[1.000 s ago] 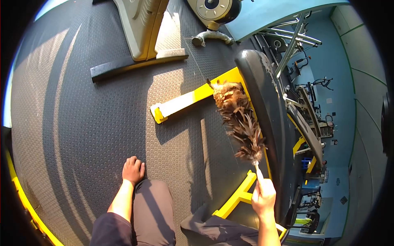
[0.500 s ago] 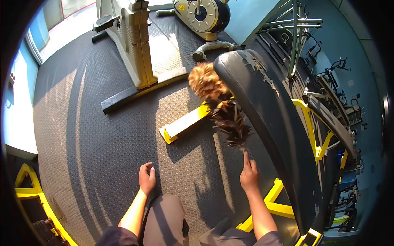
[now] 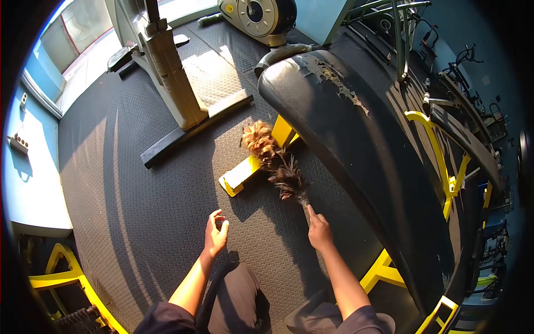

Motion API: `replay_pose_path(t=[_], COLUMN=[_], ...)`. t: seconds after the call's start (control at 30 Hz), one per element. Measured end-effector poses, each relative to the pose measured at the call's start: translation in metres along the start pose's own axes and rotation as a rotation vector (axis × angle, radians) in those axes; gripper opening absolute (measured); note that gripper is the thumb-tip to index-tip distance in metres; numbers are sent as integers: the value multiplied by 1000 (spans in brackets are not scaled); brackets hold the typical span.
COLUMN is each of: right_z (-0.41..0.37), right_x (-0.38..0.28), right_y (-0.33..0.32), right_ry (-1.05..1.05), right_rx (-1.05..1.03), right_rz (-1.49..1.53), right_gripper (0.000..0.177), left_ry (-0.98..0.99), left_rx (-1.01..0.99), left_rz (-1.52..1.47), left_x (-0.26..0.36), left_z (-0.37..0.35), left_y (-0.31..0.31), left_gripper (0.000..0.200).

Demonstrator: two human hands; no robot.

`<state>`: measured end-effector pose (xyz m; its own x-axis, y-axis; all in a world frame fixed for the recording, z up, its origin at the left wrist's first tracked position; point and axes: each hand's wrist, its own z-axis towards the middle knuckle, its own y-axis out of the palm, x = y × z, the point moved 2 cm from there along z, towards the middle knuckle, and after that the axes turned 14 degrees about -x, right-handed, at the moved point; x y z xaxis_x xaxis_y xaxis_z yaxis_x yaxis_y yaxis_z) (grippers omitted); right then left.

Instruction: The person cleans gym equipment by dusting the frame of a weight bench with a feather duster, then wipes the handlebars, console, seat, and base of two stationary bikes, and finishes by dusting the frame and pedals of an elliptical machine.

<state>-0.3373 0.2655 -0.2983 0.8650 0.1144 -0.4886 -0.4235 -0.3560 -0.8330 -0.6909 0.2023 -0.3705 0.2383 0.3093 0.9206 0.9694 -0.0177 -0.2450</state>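
My right hand (image 3: pixel 320 231) is closed around the handle of a feather duster (image 3: pixel 288 177), its forefinger stretched along the shaft. The duster's feathers run from dark brown near the hand to tan at the tip. That tip overlaps the yellow foot bar (image 3: pixel 245 171) of a weight bench, close to its upright. Beside it slopes the bench's black padded board (image 3: pixel 356 150), its covering cracked and peeling near the top. My left hand (image 3: pixel 216 234) hangs over the floor with fingers loosely curled and apart, holding nothing.
An exercise bike (image 3: pixel 172 78) stands ahead on the left, its base bar (image 3: pixel 194 129) across the dark textured floor mat (image 3: pixel 150 206). Another bike (image 3: pixel 258 19) is farther back. A yellow frame (image 3: pixel 78 275) sits at the lower left, and more gym equipment lines the right side.
My right hand and the feather duster have moved left and the feathers lower, from beside the board's edge to the yellow foot bar. My left hand has shifted slightly right.
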Motion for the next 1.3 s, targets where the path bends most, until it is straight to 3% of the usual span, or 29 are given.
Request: replay_pose_path(t=[0.07, 0.1, 0.13, 0.23, 0.27, 0.33, 0.47, 0.53, 0.6, 0.67, 0.73, 0.8, 0.83, 0.87, 0.9, 0.97, 1.03, 1.13, 1.2, 1.27, 1.3], right_z=[-8, -16, -22, -50, -57, -74, -104, -116, -123, -140, -142, -134, -112, -99, -81, -40, 4, 62, 84, 94, 101], right_x=[-3, -10, -18, -27, -26, -17, -37, -51, -57, -89, -86, -116, -111, -136, -168, -218, -260, -275, -273, -275, -265], right_y=[24, 39, 54, 49, 48, 55, 53, 63, 95, 113, 162, 140, 148, 118, 88, 45, 29, 35, 22, 21, 38], right_ry=[-4, 16, -125, -177, -187, 17, -110, -63, 80, 292, 134, 170, 38, 195, 223, -14, -31, 288, 175, 21, 109], right_rx=[65, 0, 47, -113, -97, 38, -88, -88, 222, 115, 136, 163, 332, 241, 272, 267, 146, 214, 328, 427, 356], right_rz=[153, 176, 320, 330, 328, 171, 30, 98, 332, 503, 686, 910, 782, 1076, 1461, 1662, 1738, 1649, 1744, 1632, 1624], right_gripper=[52, 50, 49, 51, 51, 53, 47, 48, 49, 48, 51, 49, 48, 48, 50, 52, 42, 26, 18, 19, 20], left_ry=[8, 42, 82, 51, 61, 73, 179, 184, 266, 212, 169, 134, 157, 169, 173, 157, 221, 218, 228, 158, 135], left_rx=[9, 16, 22, 1, 4, -19, -24, -56, -52, -79, -81, -102, -105, -111, -134, -159, -212, -240, -225, -216, -216], left_rz=[-22, -11, 2, -44, -56, -68, -76, -89, -33, 60, 63, 80, 79, 81, 54, 11, -1, -50, -125, -223, -247], left_x=[0, 0, -4, 0, 4, 17, 19, 32, 45, 65, 77, 93, 103, 103, 108, 103, 98, 73, 55, 39, 29], left_z=[6, 9, 13, 9, 5, -10, -44, -69, -86, -98, -97, -93, -94, -89, -86, -85, -74, -67, -63, -57, -52], left_y=[4, 8, 12, 19, 21, 22, 18, 6, -9, -27, -40, -54, -59, -63, -65, -64, -59, -47, -37, -26, -17], left_gripper=[49, 50, 51, 52, 53, 54, 54, 56, 57, 57, 57, 58, 57, 57, 57, 58, 57, 56, 56, 54, 54])
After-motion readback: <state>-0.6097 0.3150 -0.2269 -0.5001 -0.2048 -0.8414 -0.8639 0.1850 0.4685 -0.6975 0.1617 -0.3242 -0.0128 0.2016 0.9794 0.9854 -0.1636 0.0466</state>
